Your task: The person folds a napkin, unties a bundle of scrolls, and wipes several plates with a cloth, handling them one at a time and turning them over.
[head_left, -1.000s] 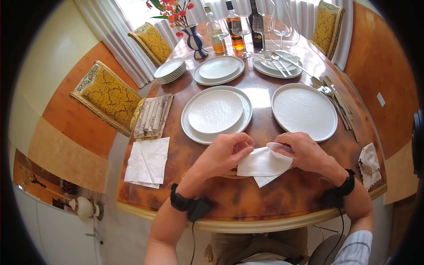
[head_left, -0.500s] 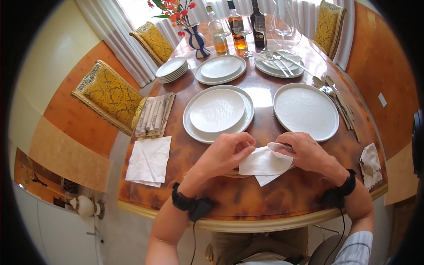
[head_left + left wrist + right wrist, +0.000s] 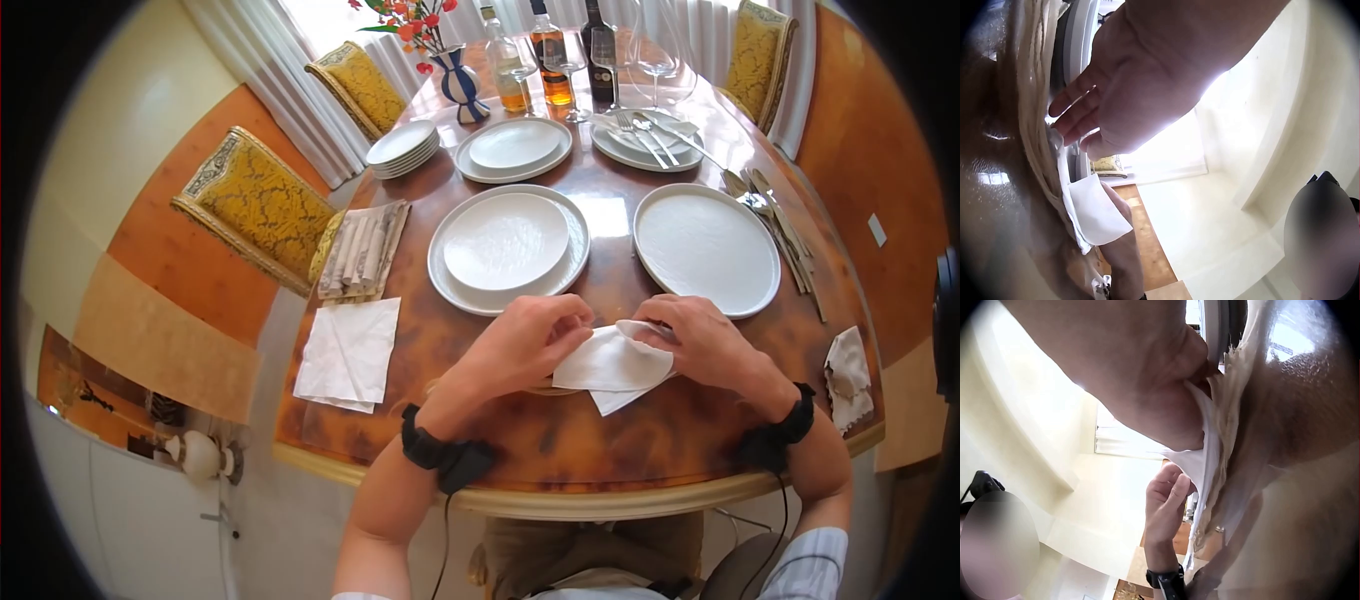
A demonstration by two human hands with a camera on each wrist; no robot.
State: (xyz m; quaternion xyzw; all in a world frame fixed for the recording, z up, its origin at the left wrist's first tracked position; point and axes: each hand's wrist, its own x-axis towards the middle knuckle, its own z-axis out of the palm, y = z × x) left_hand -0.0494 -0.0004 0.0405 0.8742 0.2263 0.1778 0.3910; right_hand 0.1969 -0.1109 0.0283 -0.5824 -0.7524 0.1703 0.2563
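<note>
A white napkin (image 3: 612, 362) lies partly folded near the table's front edge, one corner pointing toward the person and its top edge curling up. My right hand (image 3: 705, 340) pinches that raised edge on the right; in the right wrist view the cloth (image 3: 1210, 437) wraps by the thumb. On the napkin's left side is my left hand (image 3: 530, 340), its fingers loosely bent and fingertips close to the cloth. The left wrist view shows those fingers fairly straight, with nothing gripped. Beneath the napkin shows a beige fabric edge (image 3: 1038, 125).
Beyond the hands stand a small plate on a large plate (image 3: 505, 250) and a bare large plate (image 3: 706, 250). Another white napkin (image 3: 347, 355) and rolled cloths (image 3: 365, 250) lie left. Cutlery (image 3: 780, 225) and a crumpled cloth (image 3: 848, 380) lie right. Bottles (image 3: 550, 60) and glasses stand behind.
The head view has shifted slightly, so the table sits a little further right and higher. Both hands stay at the napkin in nearly the same pose.
</note>
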